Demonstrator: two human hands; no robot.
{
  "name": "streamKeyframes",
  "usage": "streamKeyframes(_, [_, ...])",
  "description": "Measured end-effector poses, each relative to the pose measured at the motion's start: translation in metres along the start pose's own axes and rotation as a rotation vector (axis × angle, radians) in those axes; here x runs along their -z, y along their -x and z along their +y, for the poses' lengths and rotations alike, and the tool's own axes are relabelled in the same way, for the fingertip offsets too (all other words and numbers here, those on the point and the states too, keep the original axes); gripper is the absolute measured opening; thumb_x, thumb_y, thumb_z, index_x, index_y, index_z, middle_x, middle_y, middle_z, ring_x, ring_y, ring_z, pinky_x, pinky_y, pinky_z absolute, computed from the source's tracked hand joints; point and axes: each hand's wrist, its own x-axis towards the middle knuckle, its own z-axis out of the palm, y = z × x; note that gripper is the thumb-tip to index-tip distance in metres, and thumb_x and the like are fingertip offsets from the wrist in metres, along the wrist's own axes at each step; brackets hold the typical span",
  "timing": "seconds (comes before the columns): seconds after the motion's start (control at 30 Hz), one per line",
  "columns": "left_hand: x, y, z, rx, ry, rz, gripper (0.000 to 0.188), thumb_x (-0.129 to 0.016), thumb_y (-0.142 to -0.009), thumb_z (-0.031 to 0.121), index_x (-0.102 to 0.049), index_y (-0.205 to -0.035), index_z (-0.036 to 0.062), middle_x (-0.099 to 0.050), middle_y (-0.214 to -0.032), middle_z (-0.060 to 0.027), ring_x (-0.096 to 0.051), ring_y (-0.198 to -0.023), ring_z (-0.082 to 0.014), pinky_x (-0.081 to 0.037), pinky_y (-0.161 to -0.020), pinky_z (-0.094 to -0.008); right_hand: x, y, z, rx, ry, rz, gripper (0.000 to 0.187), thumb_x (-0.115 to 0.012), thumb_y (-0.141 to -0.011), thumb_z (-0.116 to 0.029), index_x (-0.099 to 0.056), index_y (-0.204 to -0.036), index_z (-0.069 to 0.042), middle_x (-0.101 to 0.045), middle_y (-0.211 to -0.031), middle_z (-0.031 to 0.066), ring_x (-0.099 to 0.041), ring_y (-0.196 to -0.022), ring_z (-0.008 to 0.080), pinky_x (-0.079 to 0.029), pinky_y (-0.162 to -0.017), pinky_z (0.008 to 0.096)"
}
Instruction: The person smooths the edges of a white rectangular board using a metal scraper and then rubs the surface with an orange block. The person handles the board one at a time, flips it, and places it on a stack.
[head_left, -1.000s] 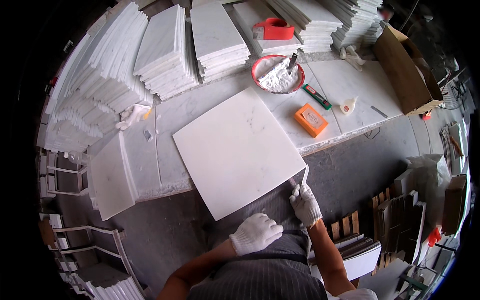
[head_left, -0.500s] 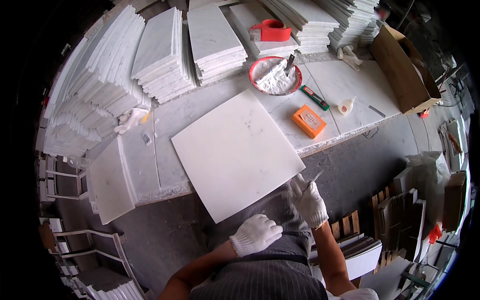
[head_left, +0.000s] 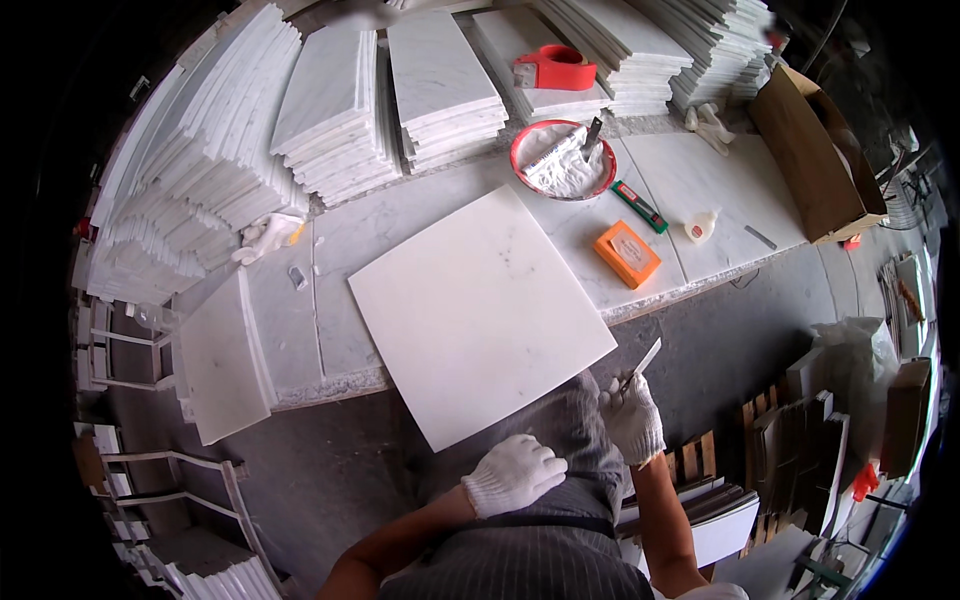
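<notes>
The tile (head_left: 480, 315) beyond the left hand (head_left: 515, 474) looks smooth stone, the blade (head_left: 649, 355) in the right hand (head_left: 632, 418) metal, the gloves (head_left: 497, 488) knitted cloth.

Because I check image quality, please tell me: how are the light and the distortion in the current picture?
Head view: the bench's front edge bows from fisheye distortion, and the corners are black; head view: the square slab looks bright, while the floor beyond it is darker.

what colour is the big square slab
The slab is white with faint grey marks, clearest in the head view.
</notes>
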Motion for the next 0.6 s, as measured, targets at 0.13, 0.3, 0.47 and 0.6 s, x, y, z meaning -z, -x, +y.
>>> streamKeyframes(0.13, [0.006, -0.002, 0.001, -0.01, 0.046, 0.075, 0.018, -0.065, -0.087, 0.024, -0.064, -0.099, 0.0103, -0.062, -0.084, -0.0033, -0.06, -0.081, -0.0224, -0.049, -0.085, -0.0372, 0.007, -0.003, -0.005, 0.083, 0.027, 0.066, 0.013, -0.058, -0.097, -0.024, -0.058, -0.103, -0.013, -0.063, -0.094, -0.0007, -0.062, -0.084, 0.0121, -0.052, -0.076, 0.0297])
streamKeyframes(0.3, [0.017, -0.019, 0.003, -0.039, -0.008, 0.278, 0.022, -0.068, -0.084, 0.022, -0.066, -0.102, 0.0093, -0.063, -0.095, -0.0033, -0.061, -0.093, -0.0219, -0.047, -0.092, -0.0383, -0.015, -0.004, -0.012, 0.29, 0.186, 0.198, 0.014, -0.062, -0.095, -0.023, -0.06, -0.104, -0.013, -0.059, -0.093, -0.0011, -0.053, -0.078, 0.0092, -0.045, -0.068, 0.0253])
streamKeyframes(0.47, [0.021, -0.057, -0.002, 0.046, -0.284, 0.322, 0.032, -0.063, -0.084, 0.022, -0.064, -0.114, 0.0101, -0.057, -0.124, -0.0084, -0.053, -0.118, -0.0261, -0.04, -0.105, -0.0427, -0.039, -0.003, -0.022, 0.37, 0.323, 0.205, 0.018, -0.063, -0.095, -0.025, -0.059, -0.105, -0.011, -0.057, -0.087, -0.0014, -0.05, -0.075, 0.0077, -0.043, -0.066, 0.0245])
streamKeyframes(0.6, [0.01, -0.073, -0.027, 0.112, -0.394, 0.263, 0.033, -0.056, -0.087, 0.021, -0.064, -0.118, 0.012, -0.051, -0.134, -0.0095, -0.046, -0.127, -0.0266, -0.036, -0.11, -0.044, -0.047, -0.002, -0.02, 0.408, 0.413, 0.207, 0.02, -0.062, -0.096, -0.024, -0.06, -0.107, -0.008, -0.057, -0.088, -0.0013, -0.049, -0.072, 0.0071, -0.043, -0.066, 0.0239])
